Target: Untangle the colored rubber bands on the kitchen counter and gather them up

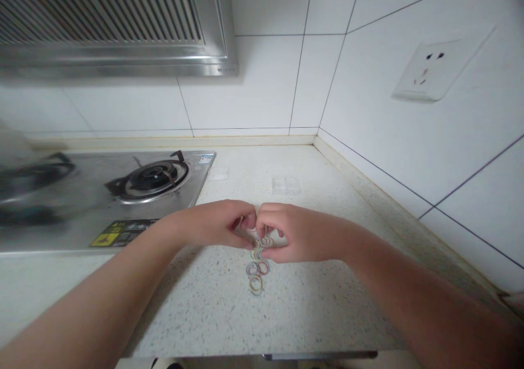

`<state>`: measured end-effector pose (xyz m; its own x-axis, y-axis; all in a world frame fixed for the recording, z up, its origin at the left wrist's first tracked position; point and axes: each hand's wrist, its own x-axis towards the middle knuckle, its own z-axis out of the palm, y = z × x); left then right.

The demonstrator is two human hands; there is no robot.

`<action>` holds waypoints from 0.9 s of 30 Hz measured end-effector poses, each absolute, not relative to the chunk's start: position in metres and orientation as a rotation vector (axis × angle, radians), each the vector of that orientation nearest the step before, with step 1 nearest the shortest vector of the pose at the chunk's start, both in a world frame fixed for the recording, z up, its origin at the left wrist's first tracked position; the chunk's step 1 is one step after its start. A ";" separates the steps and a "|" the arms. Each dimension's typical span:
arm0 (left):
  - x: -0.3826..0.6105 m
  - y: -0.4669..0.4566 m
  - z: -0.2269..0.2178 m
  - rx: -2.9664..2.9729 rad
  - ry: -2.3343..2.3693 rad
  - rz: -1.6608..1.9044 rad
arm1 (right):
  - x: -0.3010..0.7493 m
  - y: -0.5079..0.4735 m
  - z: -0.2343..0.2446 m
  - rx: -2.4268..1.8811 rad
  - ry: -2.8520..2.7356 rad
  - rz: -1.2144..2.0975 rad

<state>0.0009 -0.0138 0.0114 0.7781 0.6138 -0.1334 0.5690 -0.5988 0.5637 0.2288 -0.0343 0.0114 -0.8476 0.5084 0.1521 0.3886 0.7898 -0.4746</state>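
A small heap of thin, multicoloured elastic bands (256, 284) lies on the speckled countertop (311, 314), in a short line running toward me. Both of my hands meet at the far end of it, curled inward with their fingertips nearly touching. My left hand (231, 222) comes in from the left, thumb low and fingers bent at the bands. From the right, my right hand (284, 230) bends its fingers down onto the bands, with its thumb at their near side. The fingers partly hide the far bands.
Behind my hands sits a clear plastic divided box (285, 185), and a flat clear piece (218, 173) lies by the stove's edge. A gas stove (192, 194) fills the left, under a range hood (213, 58). A tiled wall with a socket (428, 71) bounds the right.
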 end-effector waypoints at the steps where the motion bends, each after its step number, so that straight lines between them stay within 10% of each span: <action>1: 0.000 -0.014 0.012 2.381 0.901 0.112 | 0.229 -0.036 0.012 -0.684 -2.721 0.604; 27: -0.010 -0.026 0.013 2.534 0.898 0.074 | 0.228 -0.023 0.007 -0.622 -2.554 0.360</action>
